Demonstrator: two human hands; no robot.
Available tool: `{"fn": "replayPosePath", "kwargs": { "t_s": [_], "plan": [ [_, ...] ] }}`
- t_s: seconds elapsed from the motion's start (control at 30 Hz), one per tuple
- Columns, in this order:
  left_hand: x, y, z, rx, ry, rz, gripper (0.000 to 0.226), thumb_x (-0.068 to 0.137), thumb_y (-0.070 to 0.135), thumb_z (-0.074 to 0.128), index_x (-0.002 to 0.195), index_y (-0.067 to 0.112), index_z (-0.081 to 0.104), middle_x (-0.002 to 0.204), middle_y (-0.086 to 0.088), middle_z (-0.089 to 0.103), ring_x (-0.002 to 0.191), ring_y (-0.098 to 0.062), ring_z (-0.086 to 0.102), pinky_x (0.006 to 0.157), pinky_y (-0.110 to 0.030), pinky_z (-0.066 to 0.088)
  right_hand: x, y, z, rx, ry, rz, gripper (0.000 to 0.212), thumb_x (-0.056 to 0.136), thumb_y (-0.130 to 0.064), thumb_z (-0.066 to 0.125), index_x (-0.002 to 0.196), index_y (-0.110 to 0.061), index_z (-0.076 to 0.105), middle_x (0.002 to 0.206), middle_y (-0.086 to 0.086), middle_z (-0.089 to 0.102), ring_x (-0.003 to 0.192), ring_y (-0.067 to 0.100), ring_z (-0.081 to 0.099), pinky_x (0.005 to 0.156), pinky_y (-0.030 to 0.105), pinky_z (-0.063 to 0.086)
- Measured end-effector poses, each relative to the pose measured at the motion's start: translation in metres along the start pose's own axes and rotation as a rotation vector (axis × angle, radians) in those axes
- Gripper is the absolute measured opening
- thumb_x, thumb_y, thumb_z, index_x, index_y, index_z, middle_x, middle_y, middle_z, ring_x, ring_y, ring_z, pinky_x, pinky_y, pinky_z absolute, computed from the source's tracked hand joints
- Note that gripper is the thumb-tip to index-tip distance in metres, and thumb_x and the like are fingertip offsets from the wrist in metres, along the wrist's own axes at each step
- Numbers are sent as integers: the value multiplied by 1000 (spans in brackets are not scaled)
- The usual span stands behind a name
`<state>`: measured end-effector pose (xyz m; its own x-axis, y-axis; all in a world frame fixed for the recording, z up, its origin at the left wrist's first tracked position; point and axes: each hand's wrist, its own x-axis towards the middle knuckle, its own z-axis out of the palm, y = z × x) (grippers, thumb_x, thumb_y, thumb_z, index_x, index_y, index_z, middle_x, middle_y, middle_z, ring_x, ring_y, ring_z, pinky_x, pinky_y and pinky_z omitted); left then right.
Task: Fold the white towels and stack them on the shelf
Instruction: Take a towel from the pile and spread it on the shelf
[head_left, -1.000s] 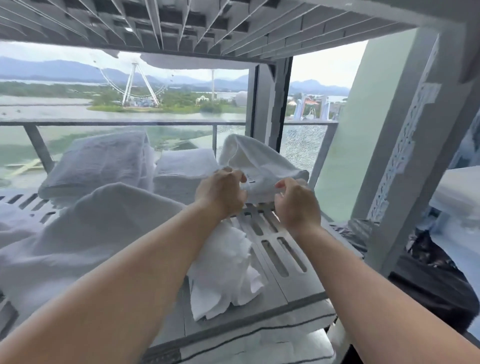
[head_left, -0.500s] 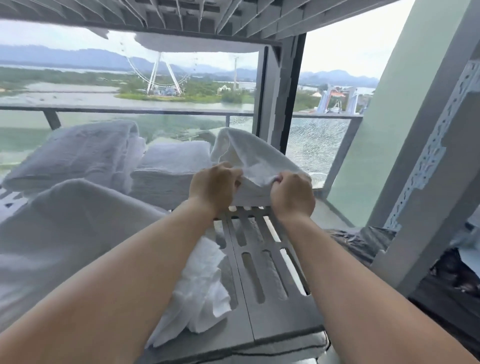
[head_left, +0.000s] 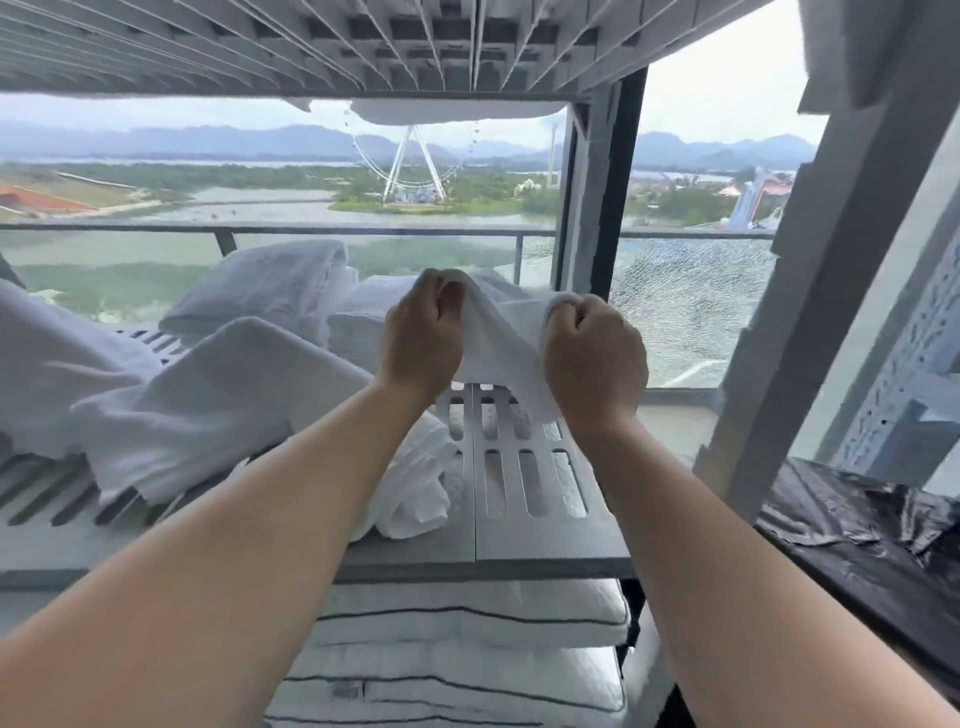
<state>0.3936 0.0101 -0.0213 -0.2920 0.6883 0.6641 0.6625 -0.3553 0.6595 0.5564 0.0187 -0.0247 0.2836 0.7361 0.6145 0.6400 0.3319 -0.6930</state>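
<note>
A small white towel (head_left: 501, 345) hangs stretched between my two fists, lifted off the grey slotted shelf (head_left: 540, 540). My left hand (head_left: 422, 332) grips its left edge and my right hand (head_left: 595, 356) grips its right edge; both are closed on the cloth. Behind it sits a folded stack of white towels (head_left: 358, 325), with a bulkier folded towel (head_left: 260, 291) further left. A large loose towel (head_left: 208, 395) lies crumpled on the shelf to the left, under my left forearm, and a rolled end (head_left: 415, 493) drops toward the front edge.
Another slotted shelf (head_left: 363, 47) is close overhead. A grey upright post (head_left: 810, 312) stands at the right, with black plastic sheeting (head_left: 862, 525) beside it. Folded striped bedding (head_left: 467, 649) fills the level below. Glass and a railing (head_left: 311, 227) lie behind.
Both hands have lifted the small towel up off the shelf and pulled it toward me; it was resting against the stack before. My view has shifted right and down.
</note>
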Motion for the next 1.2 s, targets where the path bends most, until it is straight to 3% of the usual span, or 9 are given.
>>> {"fn": "replayPosePath", "kwargs": {
  "t_s": [0.13,0.27,0.37,0.5,0.6,0.73,0.9,1.03,1.2],
  "plan": [
    [-22,3,-17,107,-37,7,32,100,36,43,70,28,37,64,10,48,70,-27,50,60,-37,32,-24,-2,-26,-57,-58,60,32,93,-35,37,75,-22,60,64,-7,55,66,23,55,54,29,32],
    [-54,-1,-45,134,-43,12,22,94,43,44,77,28,46,66,10,55,69,-22,54,57,-34,33,-64,-6,-43,-94,-153,161,35,98,-31,35,91,-16,65,90,9,68,79,28,54,68,36,38],
    [-79,-5,-68,112,-114,15,10,94,35,48,93,29,55,85,6,68,79,-22,60,63,-33,36,-99,-14,-49,-152,-185,189,39,100,-28,32,105,-10,66,102,13,70,89,32,60,70,37,40],
    [-105,-7,-96,259,-342,73,35,94,21,51,128,20,56,126,-8,62,115,-28,56,89,-38,45,-127,-29,-57,-170,-225,140,39,101,-26,29,120,-12,60,109,13,68,103,35,61,74,38,38],
    [-116,-4,-109,380,-545,55,47,97,26,51,143,17,46,141,-12,53,133,-31,44,110,-41,35,-138,-43,-60,-200,-257,86,36,99,-21,32,127,-14,55,116,14,64,114,35,54,86,42,41],
    [-119,5,-116,278,-622,66,55,96,26,57,149,24,41,146,-3,52,136,-23,45,113,-36,33,-139,-57,-62,-267,-54,-68,35,100,-18,38,130,-22,55,119,11,56,119,30,47,101,44,40],
    [-118,15,-95,239,-701,17,56,97,20,55,151,22,40,149,-6,49,138,-23,42,109,-28,30,-126,-62,-52,-297,-124,-228,31,91,-17,52,118,-24,64,123,4,54,122,26,46,104,40,35],
    [-107,5,-94,66,-519,-6,34,102,20,46,131,23,63,131,-3,62,121,-19,56,98,-28,40,-107,-60,-34,-282,-180,-244,26,91,-19,52,110,-21,69,118,6,63,119,27,51,102,41,35],
    [-87,-50,-141,346,-214,-24,32,100,24,42,113,20,71,118,-1,61,109,-20,57,94,-37,47,-112,-84,12,-134,-273,-317,23,93,-18,50,106,-18,69,106,3,68,105,23,58,95,36,39]
  ]
}}
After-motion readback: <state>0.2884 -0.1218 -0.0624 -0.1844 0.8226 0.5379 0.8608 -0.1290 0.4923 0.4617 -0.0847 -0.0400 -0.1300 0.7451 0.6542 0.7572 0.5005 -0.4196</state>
